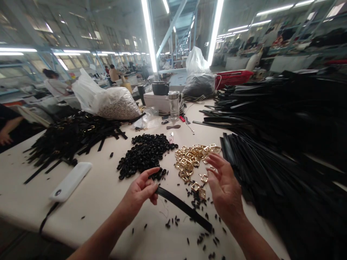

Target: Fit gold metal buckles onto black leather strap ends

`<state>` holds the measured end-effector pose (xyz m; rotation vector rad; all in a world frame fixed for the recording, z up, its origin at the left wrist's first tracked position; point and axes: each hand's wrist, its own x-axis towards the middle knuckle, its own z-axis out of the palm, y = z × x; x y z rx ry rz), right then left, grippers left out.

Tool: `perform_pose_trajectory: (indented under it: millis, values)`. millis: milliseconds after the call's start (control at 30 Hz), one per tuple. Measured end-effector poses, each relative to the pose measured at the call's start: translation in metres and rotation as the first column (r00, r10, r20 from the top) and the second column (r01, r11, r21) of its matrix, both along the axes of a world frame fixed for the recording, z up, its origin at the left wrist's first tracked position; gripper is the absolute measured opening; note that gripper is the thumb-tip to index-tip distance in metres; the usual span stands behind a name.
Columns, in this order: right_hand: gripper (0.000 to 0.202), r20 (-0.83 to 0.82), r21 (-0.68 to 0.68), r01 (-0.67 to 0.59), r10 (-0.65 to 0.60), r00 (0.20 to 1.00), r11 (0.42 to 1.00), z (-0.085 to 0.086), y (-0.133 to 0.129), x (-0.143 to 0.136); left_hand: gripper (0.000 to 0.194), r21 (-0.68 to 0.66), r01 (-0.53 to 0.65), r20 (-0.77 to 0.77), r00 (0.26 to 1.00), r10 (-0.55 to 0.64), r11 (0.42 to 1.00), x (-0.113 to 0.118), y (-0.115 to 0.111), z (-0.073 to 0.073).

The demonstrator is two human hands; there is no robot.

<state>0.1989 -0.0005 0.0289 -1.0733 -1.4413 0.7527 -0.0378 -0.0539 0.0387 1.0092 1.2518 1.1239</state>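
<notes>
Pinched between the thumb and bent fingers of the person's left hand (142, 189), one end of a flat, narrow black strap (184, 208) is firmly held; the strap slants down to the right across the front of a cream-coloured table (100, 189), between both hands. Opposite it, the right hand (227, 186) has thumb and fingers spread apart, beside a loose pile of shiny gold square metal buckles (188, 159); whether it touches one, I cannot tell. Small black pellet-like pieces (202, 238) are scattered around the strap's far end. Just beyond the left hand lies a mound of small black rings (145, 153). To the right, a big heap of long black strips (255, 173) covers that side. To the left are a white rectangular device (71, 181) with a black cable (48, 217), and farther back a tangle of black straps with gold fittings (73, 139). Behind the mound stand a lidded clear glass jar (174, 106), a dark grey mug (160, 88) on a white box (154, 103), and a clear plastic bag of pale bits (119, 104). At the left edge shows another person's bare forearm (10, 127); beyond, people sit in a long workshop under bright tube lights (149, 36).
</notes>
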Motion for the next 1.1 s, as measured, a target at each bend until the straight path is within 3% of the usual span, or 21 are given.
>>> perform_pose_trajectory:
  millis: [67,167,233,333,500,667,833,967,1033,1100]
  values:
    - [0.037,0.064,0.036,-0.114,0.112,0.992,0.993,0.000,-0.005,-0.004,0.054,-0.020,-0.012,0.034,0.999,0.012,1.000,0.002,0.000,-0.004]
    - [0.038,0.219,-0.117,-0.349,0.367,0.904,0.930,-0.002,-0.017,-0.015,0.055,-0.040,-0.020,0.070,0.997,0.023,0.999,0.007,-0.001,-0.007]
    - [0.037,0.257,-0.221,-0.396,0.445,0.858,0.891,-0.004,-0.023,-0.023,0.056,-0.047,-0.026,0.086,0.996,0.030,0.999,0.010,-0.002,-0.007]
    - [0.028,0.253,-0.290,-0.381,0.454,0.854,0.878,-0.006,-0.026,-0.030,0.057,-0.058,-0.044,0.105,0.993,0.050,0.997,0.014,-0.003,-0.007]
    - [0.018,0.315,-0.249,-0.353,0.420,0.851,0.902,-0.003,-0.026,-0.029,0.059,-0.090,-0.074,0.131,0.988,0.085,0.993,0.019,-0.003,-0.008]
    - [0.012,0.378,-0.206,-0.344,0.399,0.835,0.916,-0.001,-0.027,-0.026,0.039,-0.074,-0.017,0.126,0.992,0.027,0.997,0.014,-0.005,-0.011]
    - [0.015,0.444,-0.176,-0.384,0.422,0.791,0.906,0.001,-0.024,-0.021,0.024,0.027,0.070,-0.152,0.986,-0.065,0.997,0.008,-0.005,-0.003]
    - [0.034,0.491,-0.232,-0.460,0.511,0.706,0.857,0.002,-0.020,-0.016,0.013,0.183,0.163,-0.509,0.859,-0.049,0.970,0.009,-0.001,0.010]
    - [0.031,0.519,-0.260,-0.443,0.511,0.685,0.858,0.001,-0.019,-0.015,0.017,0.148,0.178,-0.501,0.862,-0.082,0.973,0.011,0.000,0.012]
    - [0.020,0.572,-0.221,-0.393,0.445,0.689,0.893,-0.001,-0.019,-0.016,0.023,0.042,0.137,-0.353,0.929,-0.113,0.990,0.013,0.002,0.008]
